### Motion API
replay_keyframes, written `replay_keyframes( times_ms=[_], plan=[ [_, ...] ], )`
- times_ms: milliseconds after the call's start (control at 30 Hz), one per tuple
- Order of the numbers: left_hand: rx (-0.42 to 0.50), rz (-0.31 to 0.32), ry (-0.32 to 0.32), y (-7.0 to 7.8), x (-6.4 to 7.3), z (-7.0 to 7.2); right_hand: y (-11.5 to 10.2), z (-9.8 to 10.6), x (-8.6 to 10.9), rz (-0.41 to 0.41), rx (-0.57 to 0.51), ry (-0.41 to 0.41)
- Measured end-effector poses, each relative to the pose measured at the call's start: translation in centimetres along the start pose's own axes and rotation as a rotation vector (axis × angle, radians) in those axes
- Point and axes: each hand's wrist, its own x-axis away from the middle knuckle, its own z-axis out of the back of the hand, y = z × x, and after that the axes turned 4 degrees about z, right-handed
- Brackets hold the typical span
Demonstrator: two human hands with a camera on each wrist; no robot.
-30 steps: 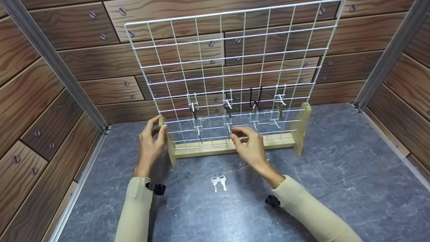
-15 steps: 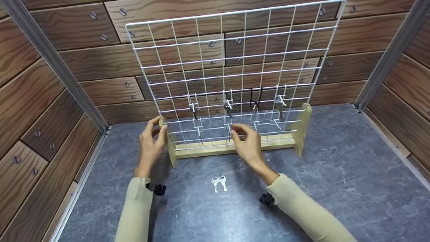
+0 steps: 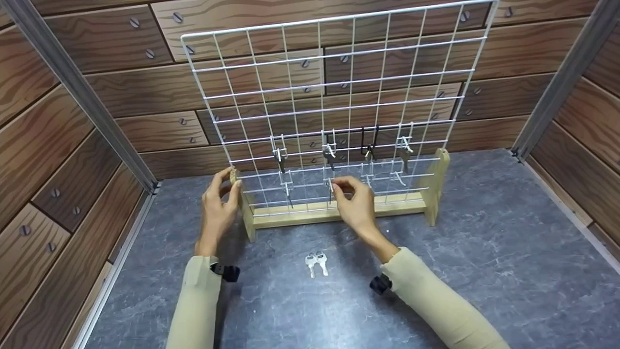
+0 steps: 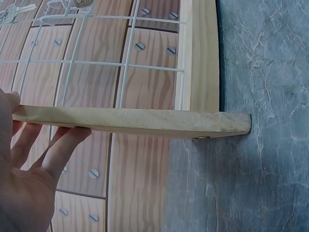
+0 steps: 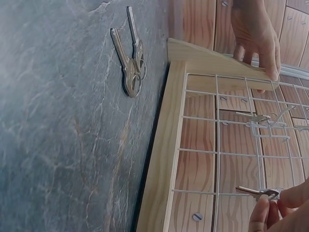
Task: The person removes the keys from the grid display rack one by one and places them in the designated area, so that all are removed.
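My left hand [image 3: 217, 208] grips the top of the wooden end post [image 4: 145, 121] of a grid stand, thumb on one side and fingers on the other. At the lower row of hooks, my right hand [image 3: 357, 203] pinches a key [image 5: 248, 190] by its head between thumb and fingertips. Its blade points down in the head view, right at a white hook partly hidden by the fingers. To its left, another key [image 5: 258, 117] hangs on a lower hook. Two silver keys [image 3: 317, 264] joined by a ring lie on the table in front of the stand.
The white wire grid [image 3: 349, 106] stands upright in a wooden base [image 3: 290, 220]. Keys hang along its upper hooks, including a silver key [image 3: 405, 157] at the right. A bare white hook [image 3: 398, 178] is below it. Wood-patterned walls [image 3: 58, 145] enclose the grey table [image 3: 484, 252].
My right hand has moved slightly left and up with the key, closer to the lower hook, its forearm swinging left too. My left hand keeps its grip on the post.
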Motion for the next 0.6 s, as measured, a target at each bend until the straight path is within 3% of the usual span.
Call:
replay_keyframes(
  times_ms=[600],
  plan=[
    [-0.002, 0.009, 0.004, -0.15, -0.05, -0.08, -0.3, 0.65, 0.22, -0.014, -0.006, -0.012]
  ],
)
